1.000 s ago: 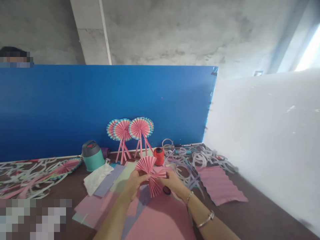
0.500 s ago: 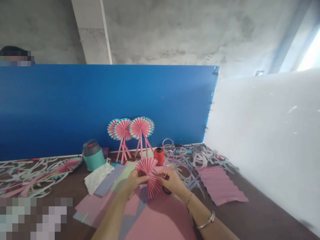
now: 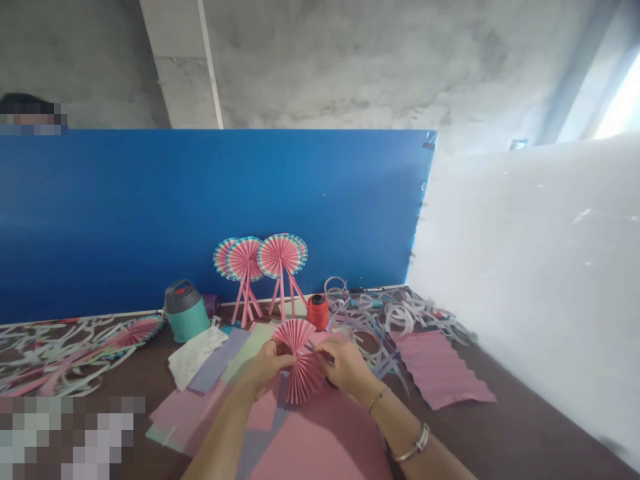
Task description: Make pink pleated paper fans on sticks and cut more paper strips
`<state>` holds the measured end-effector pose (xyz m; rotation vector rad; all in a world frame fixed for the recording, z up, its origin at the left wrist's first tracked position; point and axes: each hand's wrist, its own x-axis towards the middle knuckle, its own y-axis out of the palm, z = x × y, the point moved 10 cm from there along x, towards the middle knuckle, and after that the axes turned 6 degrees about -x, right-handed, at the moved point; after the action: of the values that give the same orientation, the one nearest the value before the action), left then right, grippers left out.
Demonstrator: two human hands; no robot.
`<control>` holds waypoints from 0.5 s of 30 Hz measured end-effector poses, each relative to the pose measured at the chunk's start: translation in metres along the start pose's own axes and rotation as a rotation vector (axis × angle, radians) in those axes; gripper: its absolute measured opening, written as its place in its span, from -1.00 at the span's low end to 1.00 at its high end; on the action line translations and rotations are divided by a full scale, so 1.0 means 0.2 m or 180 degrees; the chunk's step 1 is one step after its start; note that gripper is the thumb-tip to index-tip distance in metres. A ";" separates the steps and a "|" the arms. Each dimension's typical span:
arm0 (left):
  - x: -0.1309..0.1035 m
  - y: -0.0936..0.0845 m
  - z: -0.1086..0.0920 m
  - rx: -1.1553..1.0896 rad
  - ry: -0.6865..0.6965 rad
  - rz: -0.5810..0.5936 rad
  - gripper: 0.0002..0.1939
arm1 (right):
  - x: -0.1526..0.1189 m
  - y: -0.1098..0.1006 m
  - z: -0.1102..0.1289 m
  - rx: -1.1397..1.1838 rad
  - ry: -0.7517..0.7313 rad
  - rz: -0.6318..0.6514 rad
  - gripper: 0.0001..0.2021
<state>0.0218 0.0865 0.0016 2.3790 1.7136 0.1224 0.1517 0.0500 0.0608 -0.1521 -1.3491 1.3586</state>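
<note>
A pink pleated paper fan (image 3: 303, 383), pinched at the middle, spreads into an upper and a lower half. My left hand (image 3: 267, 367) is closed on its left side, thumb near the centre. At the right of the centre my right hand (image 3: 345, 363) is closed round what looks like a pair of scissors (image 3: 309, 347); a thin grey blade shows by the fan's middle, and the dark handle is mostly hidden by the fingers. Beneath both hands lie pink paper sheets (image 3: 325, 440). Just behind the fan stands a red thread spool (image 3: 317, 313).
Finished round paper fans (image 3: 281, 257) lean on the blue partition (image 3: 150, 213). Left of them are a teal jug (image 3: 187, 317) and a white cloth (image 3: 195, 357). Curled paper strips (image 3: 400, 317) and a pleated pink sheet (image 3: 443, 370) lie at right. A person's head shows beyond the partition.
The fan's lower half has spread wider and swung to the left. My right hand has turned slightly, its fingers closer together near the fan's centre. My left hand keeps its hold.
</note>
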 end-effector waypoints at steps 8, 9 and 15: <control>0.00 0.00 0.05 -0.0108 -0.0166 0.0221 -0.70 | -0.01 -0.04 0.10 -0.0556 -0.0591 -0.0258 -0.82; 0.00 0.00 0.05 -0.0115 -0.0176 0.0251 -0.70 | -0.01 -0.04 0.11 -0.0556 -0.0644 -0.0267 -0.81; -0.02 0.01 0.05 -0.0056 -0.0205 0.0325 -0.68 | -0.01 -0.02 0.12 -0.0601 -0.0733 -0.0194 -0.80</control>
<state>0.0237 0.0820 -0.0070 2.4304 1.5568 0.0750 0.1380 0.0335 0.0705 -0.0821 -1.6627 1.2240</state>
